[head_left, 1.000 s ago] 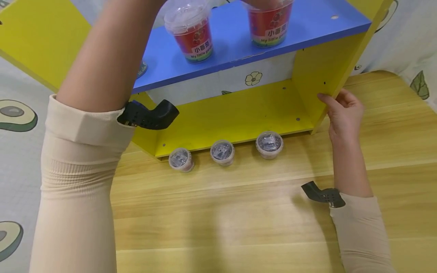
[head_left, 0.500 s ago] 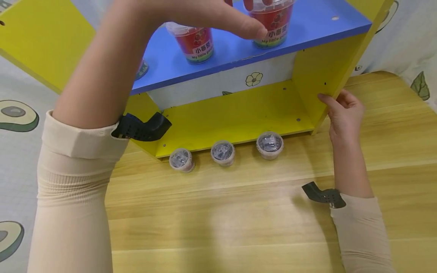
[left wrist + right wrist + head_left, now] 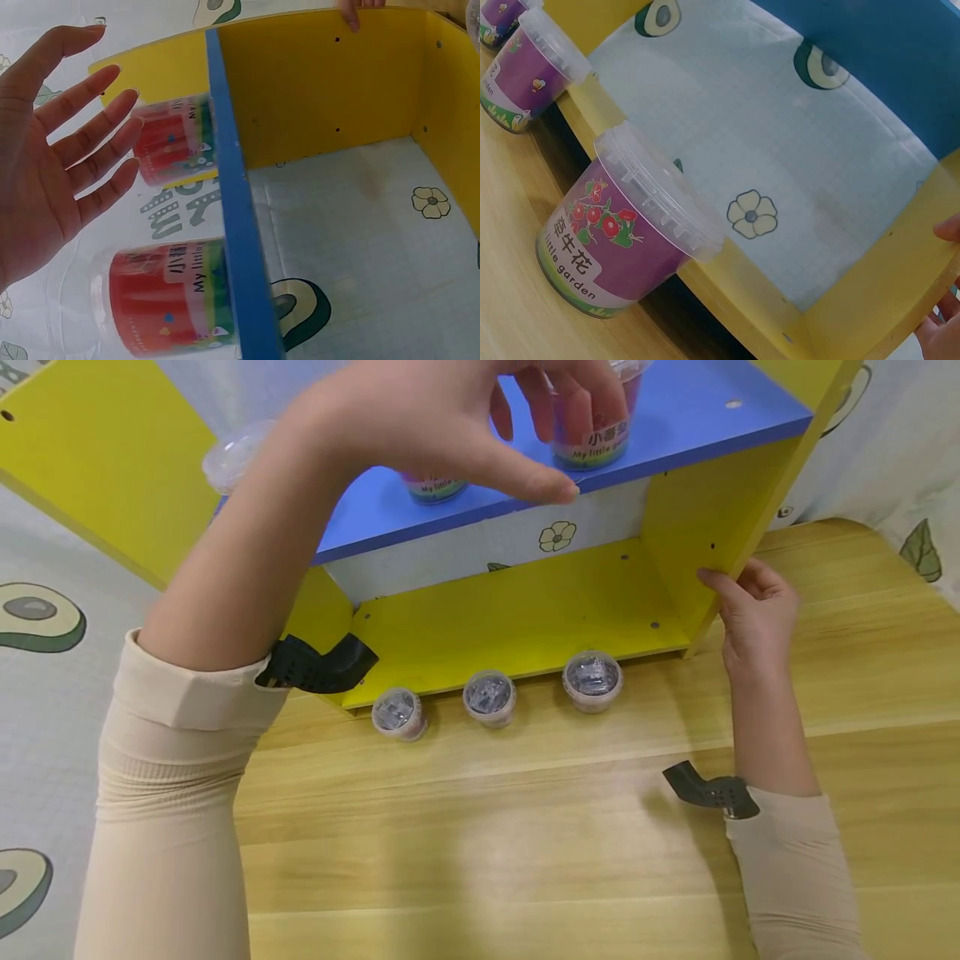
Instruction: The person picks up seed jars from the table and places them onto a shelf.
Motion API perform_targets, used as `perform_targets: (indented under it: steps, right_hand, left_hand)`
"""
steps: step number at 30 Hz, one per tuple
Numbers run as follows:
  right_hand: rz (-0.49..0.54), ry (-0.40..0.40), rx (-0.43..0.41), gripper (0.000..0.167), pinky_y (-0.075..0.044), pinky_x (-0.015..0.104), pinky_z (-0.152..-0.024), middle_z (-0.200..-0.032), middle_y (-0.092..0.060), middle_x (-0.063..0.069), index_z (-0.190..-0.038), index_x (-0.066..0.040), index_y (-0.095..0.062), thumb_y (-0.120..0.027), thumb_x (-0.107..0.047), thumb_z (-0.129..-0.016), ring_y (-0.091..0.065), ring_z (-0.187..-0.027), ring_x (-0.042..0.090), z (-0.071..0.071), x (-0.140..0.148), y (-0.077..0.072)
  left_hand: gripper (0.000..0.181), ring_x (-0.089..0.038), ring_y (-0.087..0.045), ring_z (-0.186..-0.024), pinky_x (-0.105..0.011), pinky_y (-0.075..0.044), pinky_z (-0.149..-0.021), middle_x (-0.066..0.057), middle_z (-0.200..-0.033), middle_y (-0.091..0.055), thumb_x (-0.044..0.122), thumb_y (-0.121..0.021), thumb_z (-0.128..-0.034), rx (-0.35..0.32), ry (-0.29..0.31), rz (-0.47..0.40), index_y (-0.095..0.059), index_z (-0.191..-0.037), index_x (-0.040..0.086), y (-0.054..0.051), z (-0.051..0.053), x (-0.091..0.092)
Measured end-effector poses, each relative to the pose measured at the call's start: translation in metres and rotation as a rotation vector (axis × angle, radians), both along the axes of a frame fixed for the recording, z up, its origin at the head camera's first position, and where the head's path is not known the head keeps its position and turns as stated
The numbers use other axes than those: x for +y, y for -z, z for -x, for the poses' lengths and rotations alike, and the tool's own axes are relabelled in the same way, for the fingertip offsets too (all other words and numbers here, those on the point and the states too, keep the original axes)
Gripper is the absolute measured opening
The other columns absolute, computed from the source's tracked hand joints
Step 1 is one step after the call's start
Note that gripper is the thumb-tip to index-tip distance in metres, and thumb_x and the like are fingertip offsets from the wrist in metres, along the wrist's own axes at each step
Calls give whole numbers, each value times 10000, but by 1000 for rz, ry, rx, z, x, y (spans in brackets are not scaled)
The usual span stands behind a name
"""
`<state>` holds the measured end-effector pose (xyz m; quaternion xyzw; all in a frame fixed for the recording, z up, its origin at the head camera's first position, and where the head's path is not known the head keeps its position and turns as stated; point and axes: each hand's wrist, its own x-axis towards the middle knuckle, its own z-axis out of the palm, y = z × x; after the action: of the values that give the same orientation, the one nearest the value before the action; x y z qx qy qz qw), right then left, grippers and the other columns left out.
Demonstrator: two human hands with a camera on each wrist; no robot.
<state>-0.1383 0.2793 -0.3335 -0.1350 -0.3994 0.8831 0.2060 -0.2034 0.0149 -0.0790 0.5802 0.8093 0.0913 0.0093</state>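
My left hand (image 3: 465, 435) hovers before the blue shelf board (image 3: 382, 531), fingers spread and loosely bent. In the left wrist view, a gap separates its fingertips from a red-labelled plastic cup (image 3: 169, 142). That cup stands upright at the board's right, partly behind my fingers in the head view. A second red cup (image 3: 437, 487) is mostly covered by my hand, and a clear lid (image 3: 232, 460) shows beside my forearm. My right hand (image 3: 761, 614) grips the front edge of the yellow side panel (image 3: 686, 527), thumb inside, other fingers outside.
Three lidded cups (image 3: 592, 679) stand in a row on the wooden table (image 3: 525, 827), before the yellow bottom board (image 3: 495, 622). The right wrist view shows purple labels on these cups (image 3: 615, 232). A patterned cloth (image 3: 41, 710) hangs behind and lies left.
My left hand has come off the right red cup and drawn back towards me and down, covering the middle red cup. The right hand keeps its grip; the cups stay where they were.
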Motion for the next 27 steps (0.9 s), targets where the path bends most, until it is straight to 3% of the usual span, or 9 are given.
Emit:
perform_targets:
  steps: [5,15,23,25,27]
  right_hand:
    - [-1,-2,18,284,-514,212,-744,-941,-681,75,-948,26,-707,-708,145,-689,-600,-917,165,1,-1,0]
    - [-4,-4,22,293,-510,205,-742,-933,-681,68,-950,23,-709,-707,151,-686,-589,-921,160,1,-2,1]
    - [-1,-13,23,294,-512,208,-739,-938,-675,69,-953,20,-708,-701,154,-691,-594,-917,161,2,-3,1]
    - [-4,-12,21,291,-512,207,-734,-936,-675,68,-948,18,-709,-702,153,-690,-592,-914,160,2,-2,0]
    - [-2,-11,18,291,-512,206,-735,-938,-675,69,-947,18,-709,-703,153,-689,-592,-915,160,2,-2,0]
  left_hand:
    - [489,-49,-492,-955,-245,-422,-811,110,-1125,-540,534,-639,-771,-24,-8,29,-550,-1210,338,6,-11,-1]
    - [503,0,-508,-944,-208,-439,-804,161,-1164,-553,514,-640,-781,-69,11,65,-564,-1210,263,24,-17,-2]
    - [502,-17,-514,-928,-263,-434,-773,136,-1156,-575,437,-686,-779,-134,63,11,-583,-1198,182,39,-20,-3]
    - [511,-14,-513,-920,-271,-432,-756,165,-1149,-568,489,-679,-763,-142,87,0,-580,-1198,240,47,-15,-1]
    - [538,-17,-503,-930,-283,-424,-751,204,-1154,-549,556,-680,-724,-156,106,-11,-563,-1196,326,64,-2,2]
